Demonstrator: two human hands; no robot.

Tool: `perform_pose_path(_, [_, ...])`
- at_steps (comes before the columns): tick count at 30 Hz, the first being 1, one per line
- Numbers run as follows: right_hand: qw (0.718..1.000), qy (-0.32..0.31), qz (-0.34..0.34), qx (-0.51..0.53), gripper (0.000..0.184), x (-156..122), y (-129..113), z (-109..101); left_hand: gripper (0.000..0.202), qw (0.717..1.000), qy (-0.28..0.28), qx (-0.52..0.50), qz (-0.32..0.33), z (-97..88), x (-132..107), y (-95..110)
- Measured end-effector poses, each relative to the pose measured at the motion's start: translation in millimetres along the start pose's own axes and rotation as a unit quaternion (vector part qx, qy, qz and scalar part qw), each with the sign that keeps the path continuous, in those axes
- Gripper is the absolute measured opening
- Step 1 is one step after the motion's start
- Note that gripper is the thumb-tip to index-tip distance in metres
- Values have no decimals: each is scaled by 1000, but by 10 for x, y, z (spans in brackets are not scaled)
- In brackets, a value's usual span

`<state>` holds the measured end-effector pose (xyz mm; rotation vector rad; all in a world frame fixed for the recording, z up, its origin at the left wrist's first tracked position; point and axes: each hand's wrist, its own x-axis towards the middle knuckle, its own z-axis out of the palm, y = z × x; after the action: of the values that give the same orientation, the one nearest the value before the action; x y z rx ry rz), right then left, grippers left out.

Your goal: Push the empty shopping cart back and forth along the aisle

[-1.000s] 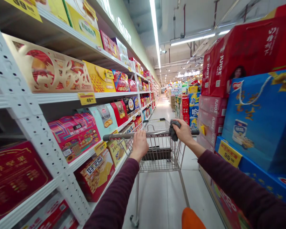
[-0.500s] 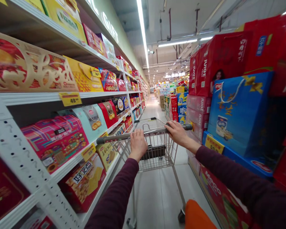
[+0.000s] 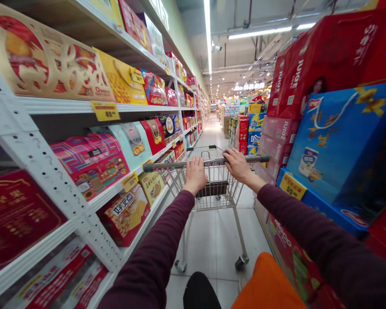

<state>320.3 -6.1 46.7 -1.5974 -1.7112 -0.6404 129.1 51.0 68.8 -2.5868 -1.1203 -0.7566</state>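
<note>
Both my hands grip the grey metal handle (image 3: 206, 162) of a wire shopping cart (image 3: 217, 189). My left hand (image 3: 194, 174) curls over the handle left of centre, and my right hand (image 3: 239, 165) holds it right of centre. Dark maroon sleeves cover both forearms. Inside the cart basket, a dark flat item (image 3: 212, 189) lies low, and its details are hard to make out.
White metal shelving (image 3: 51, 171) holding colourful gift boxes runs along the left. Stacked red boxes (image 3: 321, 64) and a large blue box (image 3: 341, 141) stand on the right. A tiled aisle floor (image 3: 209, 244) stretches ahead. An orange object (image 3: 266, 285) shows at the bottom.
The cart and view have moved forward along the aisle. The grey cloth at my right hand in the oldest frame no longer shows. The orange object appears larger.
</note>
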Motion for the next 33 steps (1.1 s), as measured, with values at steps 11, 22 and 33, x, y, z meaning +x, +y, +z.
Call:
perform_pose_path(11, [994,91,66,2,49,-139,100,88,66,998,5,23,-61,-36,-22,-134])
perform_pose_path(22, [996,17,29,88,72,-36,-277,110,40,981,83,-147,99,-44,345,532])
perform_pose_path(33, [996,28,46,-73,46,-187,189,5,29,988,104,26,108,173,393,538])
